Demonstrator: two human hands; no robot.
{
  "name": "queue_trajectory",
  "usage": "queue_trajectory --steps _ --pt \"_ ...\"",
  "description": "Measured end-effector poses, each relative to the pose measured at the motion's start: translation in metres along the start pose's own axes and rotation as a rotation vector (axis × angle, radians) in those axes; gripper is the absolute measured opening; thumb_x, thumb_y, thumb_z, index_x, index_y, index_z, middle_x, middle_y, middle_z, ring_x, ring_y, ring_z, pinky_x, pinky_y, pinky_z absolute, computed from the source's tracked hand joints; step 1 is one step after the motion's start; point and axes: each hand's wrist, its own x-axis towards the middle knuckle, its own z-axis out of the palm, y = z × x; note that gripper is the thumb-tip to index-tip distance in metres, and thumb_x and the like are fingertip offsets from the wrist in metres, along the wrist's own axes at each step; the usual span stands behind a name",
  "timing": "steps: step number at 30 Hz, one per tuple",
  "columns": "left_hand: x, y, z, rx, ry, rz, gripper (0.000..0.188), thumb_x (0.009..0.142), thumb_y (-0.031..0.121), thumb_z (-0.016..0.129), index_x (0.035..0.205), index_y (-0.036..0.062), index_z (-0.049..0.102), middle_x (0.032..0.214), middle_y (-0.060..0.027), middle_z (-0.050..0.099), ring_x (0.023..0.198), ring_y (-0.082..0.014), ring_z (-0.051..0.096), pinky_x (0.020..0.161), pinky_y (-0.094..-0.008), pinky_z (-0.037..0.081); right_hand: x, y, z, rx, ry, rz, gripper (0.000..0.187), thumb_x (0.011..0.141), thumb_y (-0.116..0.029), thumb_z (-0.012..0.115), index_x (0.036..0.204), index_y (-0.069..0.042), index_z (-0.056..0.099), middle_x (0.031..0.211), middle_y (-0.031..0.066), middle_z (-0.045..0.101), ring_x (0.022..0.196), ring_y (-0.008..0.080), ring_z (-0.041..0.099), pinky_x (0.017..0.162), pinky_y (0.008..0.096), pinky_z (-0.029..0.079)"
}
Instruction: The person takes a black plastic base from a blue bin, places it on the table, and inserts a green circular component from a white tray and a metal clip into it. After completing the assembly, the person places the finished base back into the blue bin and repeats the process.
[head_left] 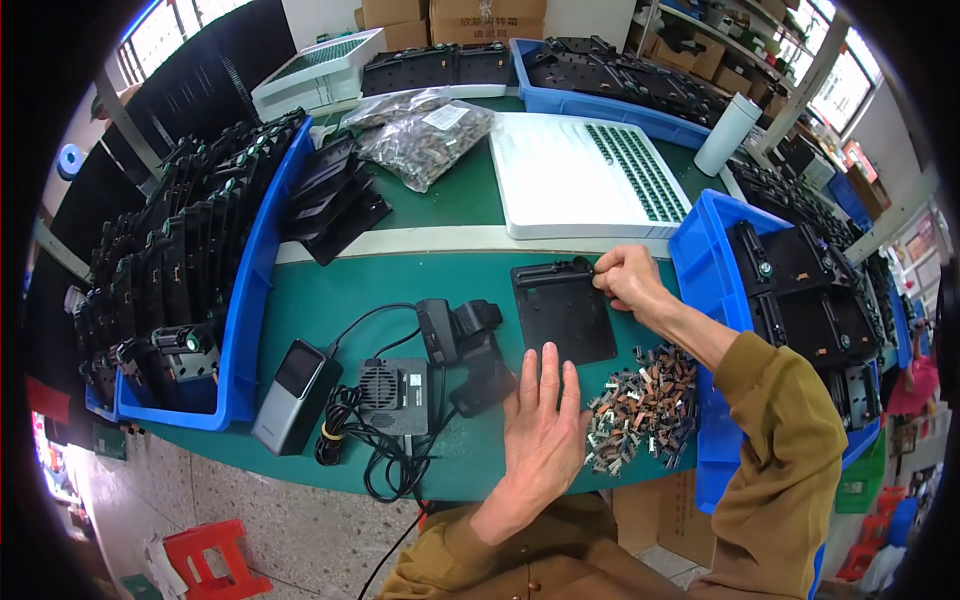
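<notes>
A flat black plastic panel [562, 325] with a raised bar along its far edge lies on the green table mat [330, 280]. At its far right corner is my right hand [632, 280], fingers pinched together; whatever sits between the fingertips is too small to make out. My left hand [545, 430] is open, palm down and fingers stretched, just short of the panel's near edge. Right of that hand spreads a heap of small brown, white and black parts [645, 410]. A black device [460, 340] with cables sits left of the panel.
Blue bins of black panels stand left [262, 290] and right [705, 260]. A silver power bank [290, 400], a grey vented box [395, 395] and looped cables occupy the near left. Behind are a white tray [540, 170], bagged parts [425, 140] and a white bottle [728, 135].
</notes>
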Motion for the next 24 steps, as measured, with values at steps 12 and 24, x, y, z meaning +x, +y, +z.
queue_trajectory --steps 12,24 --pt "0.007 -0.016 -0.013 -0.029 0.035 0.026 0.059 0.076 0.007 0.060 0.128 -0.0152 0.043 0.143 -0.0283 0.037 0.133 -0.0450 0.036 0.099 -0.0517 0.043 0.182 -0.039 -0.017 -0.381 0.429 -0.780 0.022 0.082 -0.010 0.051 0.092 -0.002 0.069 0.094 0.0193 0.068 0.088 0.0376 0.063 0.077 0.0446 0.048" --pt "-0.010 0.003 0.014 0.051 0.039 0.024 0.067 0.071 0.021 0.058 0.133 -0.0027 0.048 0.152 -0.0204 0.030 0.146 -0.0332 0.020 0.111 -0.0550 0.002 0.283 0.040 -0.022 -0.512 0.755 -0.894 0.009 0.081 0.001 0.051 0.083 -0.005 0.057 0.080 0.0128 0.056 0.076 0.0323 0.055 0.067 0.0435 0.042"
